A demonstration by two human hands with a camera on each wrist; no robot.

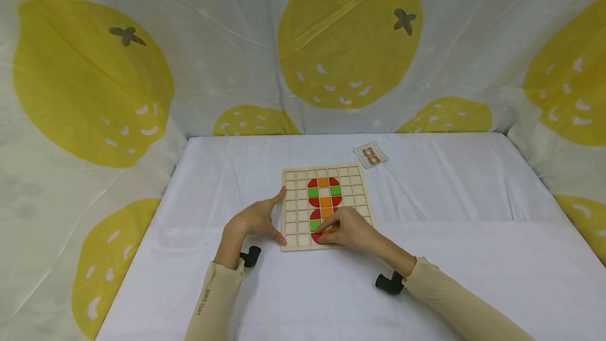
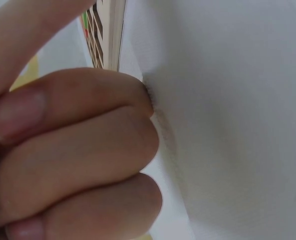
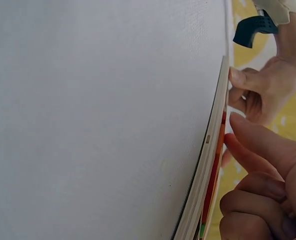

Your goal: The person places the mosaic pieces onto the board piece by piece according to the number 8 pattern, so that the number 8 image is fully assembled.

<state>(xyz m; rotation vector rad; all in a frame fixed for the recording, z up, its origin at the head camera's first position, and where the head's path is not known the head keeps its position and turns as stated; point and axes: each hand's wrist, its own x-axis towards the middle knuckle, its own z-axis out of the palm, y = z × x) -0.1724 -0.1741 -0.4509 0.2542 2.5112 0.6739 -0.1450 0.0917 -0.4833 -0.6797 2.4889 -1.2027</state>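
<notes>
A square wooden grid board [image 1: 296,214] lies on the white tablecloth. Red, orange and green tiles form a figure-eight pattern in its middle columns. At the bottom of the pattern, the thumb and index finger of my right hand [image 1: 352,229] pinch a red quarter-round tile [image 1: 316,237]; this hand hides the pattern's lower right part. My left hand [image 1: 255,219] braces the board's left side, its thumb by the near corner and its index finger farther up. Its other fingers [image 2: 77,150] are curled in the left wrist view. The right wrist view shows the board [image 3: 200,170] edge-on.
Beyond the board's far right corner lies a small pattern card [image 1: 371,154] with a similar coloured figure. Black wrist-worn devices [image 1: 391,283] sit below both hands. A lemon-print curtain [image 1: 227,57] encloses the table at the back and sides.
</notes>
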